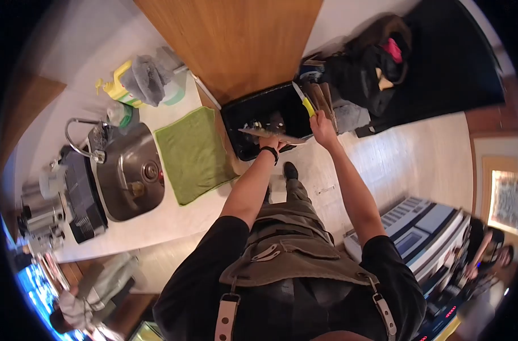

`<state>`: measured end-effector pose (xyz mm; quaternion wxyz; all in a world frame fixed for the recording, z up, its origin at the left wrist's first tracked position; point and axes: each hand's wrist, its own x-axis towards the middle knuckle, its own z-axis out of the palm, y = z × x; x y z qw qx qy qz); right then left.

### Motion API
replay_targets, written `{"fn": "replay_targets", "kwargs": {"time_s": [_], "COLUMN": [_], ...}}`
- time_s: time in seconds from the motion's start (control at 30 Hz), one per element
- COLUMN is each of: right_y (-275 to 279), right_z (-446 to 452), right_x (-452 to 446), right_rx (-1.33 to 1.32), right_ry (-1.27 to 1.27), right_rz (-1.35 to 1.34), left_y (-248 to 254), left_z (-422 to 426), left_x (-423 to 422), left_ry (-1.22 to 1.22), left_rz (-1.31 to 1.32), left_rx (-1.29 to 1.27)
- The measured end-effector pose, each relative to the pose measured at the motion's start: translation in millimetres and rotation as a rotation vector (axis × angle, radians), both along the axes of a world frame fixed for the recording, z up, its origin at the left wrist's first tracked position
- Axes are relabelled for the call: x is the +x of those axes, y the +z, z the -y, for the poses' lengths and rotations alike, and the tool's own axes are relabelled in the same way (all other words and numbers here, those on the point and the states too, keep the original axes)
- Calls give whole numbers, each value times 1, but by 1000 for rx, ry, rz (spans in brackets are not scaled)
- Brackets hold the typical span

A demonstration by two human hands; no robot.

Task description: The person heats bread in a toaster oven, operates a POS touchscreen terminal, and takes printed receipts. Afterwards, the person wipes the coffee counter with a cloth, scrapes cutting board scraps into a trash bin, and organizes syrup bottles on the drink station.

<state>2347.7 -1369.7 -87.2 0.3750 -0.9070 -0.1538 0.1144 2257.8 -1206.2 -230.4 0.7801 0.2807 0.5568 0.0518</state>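
My left hand, with a black band at the wrist, grips a thin pale board. The board is tilted and seen nearly edge-on, so I cannot tell its exact kind. It is over a black bin, where small light scraps show, partly hidden by the board. In my right hand is a knife with a yellow handle, its blade angled up over the bin's right edge.
Left of the bin, a green cloth lies on the counter beside a steel sink. A yellow bottle stands behind. Brown paper bags and dark clothing are at right. Other people are at the lower left and lower right edges.
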Motion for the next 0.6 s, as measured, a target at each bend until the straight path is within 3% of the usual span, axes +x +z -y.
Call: {"fn": "replay_targets", "kwargs": {"time_s": [0.1, 0.23, 0.33, 0.37, 0.4, 0.43, 0.47, 0.5, 0.53, 0.57, 0.6], "right_y": [-36, -133, -201, -244, -211, -279, -273, -221, -195, -169, -148], "right_z": [-14, -24, -30, -23, -11, 0, 3, -6, -12, -11, -11], "right_x": [31, 44, 62, 79, 92, 102, 107, 101, 96, 85, 76], "right_rx": [81, -1, -379, -631, -451, -593, -619, -318, -151, -6, 34], "right_ry": [64, 508, 742, 977, 969, 837, 896, 595, 539, 612, 655], "right_rz": [-144, -306, -224, 12, -15, -83, 56, -150, -314, -231, -371], "left_y": [-15, -27, 7, 10, 11, -10, -40, -74, -90, -67, -32], "left_z": [9, 13, 16, 18, 15, 13, 16, 15, 7, 9, 14], "left_x": [-7, 1, 15, 10, 6, -2, -14, -21, -23, -15, -4], "left_ry": [39, -3, 102, 133, 167, 238, 61, -109, -268, -60, 149], "left_rz": [11, -1, -79, -68, -47, 105, 59, 10, -51, -39, -18], "left_rx": [13, 119, 167, 158, 156, 61, 181, 306, 434, 385, 337]}}
